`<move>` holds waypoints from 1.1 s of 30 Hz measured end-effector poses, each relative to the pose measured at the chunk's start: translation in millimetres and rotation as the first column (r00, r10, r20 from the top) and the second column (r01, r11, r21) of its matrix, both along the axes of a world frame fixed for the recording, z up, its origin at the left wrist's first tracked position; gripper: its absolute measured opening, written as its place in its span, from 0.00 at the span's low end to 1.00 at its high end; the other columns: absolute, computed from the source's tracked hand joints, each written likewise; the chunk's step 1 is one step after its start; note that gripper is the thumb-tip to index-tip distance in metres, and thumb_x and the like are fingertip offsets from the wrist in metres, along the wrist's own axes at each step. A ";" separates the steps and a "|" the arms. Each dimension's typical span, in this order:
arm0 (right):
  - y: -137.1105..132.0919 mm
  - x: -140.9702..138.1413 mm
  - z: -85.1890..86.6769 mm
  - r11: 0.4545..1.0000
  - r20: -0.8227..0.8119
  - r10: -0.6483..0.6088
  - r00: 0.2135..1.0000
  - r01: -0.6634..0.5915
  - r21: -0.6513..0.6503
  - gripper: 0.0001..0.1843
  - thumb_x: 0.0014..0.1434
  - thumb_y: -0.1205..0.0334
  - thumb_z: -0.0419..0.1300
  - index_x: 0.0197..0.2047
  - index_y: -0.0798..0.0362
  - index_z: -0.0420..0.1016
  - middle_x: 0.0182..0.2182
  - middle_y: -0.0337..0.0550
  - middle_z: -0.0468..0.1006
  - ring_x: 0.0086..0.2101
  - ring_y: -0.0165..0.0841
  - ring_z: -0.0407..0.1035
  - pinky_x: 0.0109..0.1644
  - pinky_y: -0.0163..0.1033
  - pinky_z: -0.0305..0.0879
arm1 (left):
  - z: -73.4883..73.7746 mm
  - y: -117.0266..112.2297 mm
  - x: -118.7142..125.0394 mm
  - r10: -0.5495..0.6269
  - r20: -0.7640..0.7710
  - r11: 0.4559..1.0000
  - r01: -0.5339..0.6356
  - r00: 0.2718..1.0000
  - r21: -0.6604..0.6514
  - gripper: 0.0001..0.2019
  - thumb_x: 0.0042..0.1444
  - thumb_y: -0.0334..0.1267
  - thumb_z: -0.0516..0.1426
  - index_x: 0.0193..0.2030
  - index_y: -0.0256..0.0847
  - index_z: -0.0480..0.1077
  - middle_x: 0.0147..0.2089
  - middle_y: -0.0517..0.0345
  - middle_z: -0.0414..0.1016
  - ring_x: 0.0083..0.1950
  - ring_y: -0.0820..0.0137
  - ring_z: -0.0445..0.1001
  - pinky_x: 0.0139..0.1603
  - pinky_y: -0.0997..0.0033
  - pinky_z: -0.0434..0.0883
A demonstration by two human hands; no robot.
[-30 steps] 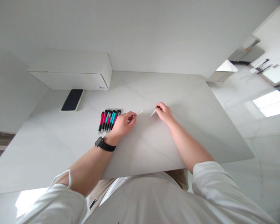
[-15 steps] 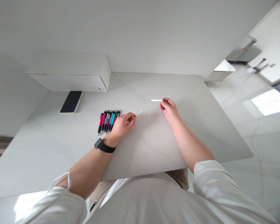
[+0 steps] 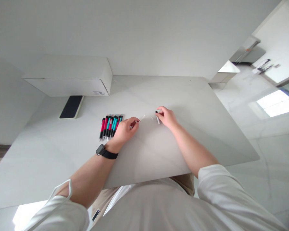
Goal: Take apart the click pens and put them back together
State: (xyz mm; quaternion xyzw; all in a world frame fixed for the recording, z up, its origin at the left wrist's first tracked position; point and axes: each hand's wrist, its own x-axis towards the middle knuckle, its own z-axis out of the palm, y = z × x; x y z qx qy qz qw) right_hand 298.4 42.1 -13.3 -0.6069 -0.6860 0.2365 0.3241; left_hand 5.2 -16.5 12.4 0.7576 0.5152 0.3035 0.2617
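My left hand (image 3: 123, 130) rests on the white table (image 3: 62, 150), its fingers pinched on a thin white pen refill (image 3: 141, 119) that points right. My right hand (image 3: 167, 116) is closed on a white pen barrel (image 3: 157, 118) with a dark end, held close above the table. A tiny pale piece (image 3: 152, 118) lies on the table between the two hands. Several red and teal pens (image 3: 110, 126) lie side by side just left of my left hand. A black watch is on my left wrist.
A white box (image 3: 67, 77) stands at the table's back left against the wall. A dark phone (image 3: 71, 106) lies face up in front of it. The table's right edge (image 3: 231, 115) drops to a glossy floor.
My right hand lifted the white barrel up and away, holding it level, then brought it back down near the table and closer to my left hand. My left hand stayed in place.
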 end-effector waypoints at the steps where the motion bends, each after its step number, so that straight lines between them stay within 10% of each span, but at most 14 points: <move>1: -1.2 -2.1 -0.3 1.000 0.063 0.005 0.998 -0.006 0.016 0.14 0.65 0.53 0.66 0.52 0.43 0.79 0.37 0.39 0.85 0.37 0.36 0.77 0.47 0.41 0.70 | -0.1 0.0 0.1 0.000 0.000 1.000 0.000 1.000 -0.001 0.13 0.67 0.45 0.55 0.50 0.45 0.77 0.35 0.58 0.82 0.36 0.68 0.79 0.39 0.71 0.72; 16: -5.2 -6.3 8.8 0.994 0.163 -0.063 0.985 0.046 0.103 0.10 0.68 0.53 0.61 0.48 0.45 0.81 0.36 0.45 0.83 0.36 0.39 0.74 0.47 0.43 0.68 | -1.3 2.5 0.8 0.012 0.012 0.995 -0.013 1.000 0.098 0.11 0.67 0.42 0.56 0.49 0.45 0.78 0.42 0.55 0.83 0.44 0.64 0.80 0.48 0.66 0.75; 24: -36.5 -35.3 27.2 0.938 -0.096 0.340 0.935 -0.330 0.111 0.14 0.67 0.49 0.62 0.51 0.43 0.80 0.41 0.43 0.83 0.35 0.36 0.73 0.44 0.40 0.69 | 2.2 1.9 2.3 -0.033 0.024 0.993 0.030 0.999 0.118 0.10 0.68 0.40 0.56 0.50 0.44 0.78 0.47 0.54 0.83 0.49 0.64 0.80 0.54 0.64 0.76; 33: -38.7 -41.1 26.3 0.958 -0.074 0.268 0.961 -0.257 0.131 0.13 0.69 0.47 0.59 0.42 0.44 0.80 0.36 0.43 0.82 0.34 0.38 0.72 0.45 0.43 0.68 | 1.8 3.2 1.0 0.001 0.025 0.997 -0.003 1.000 0.083 0.10 0.68 0.45 0.59 0.46 0.45 0.79 0.45 0.53 0.83 0.47 0.62 0.80 0.50 0.62 0.76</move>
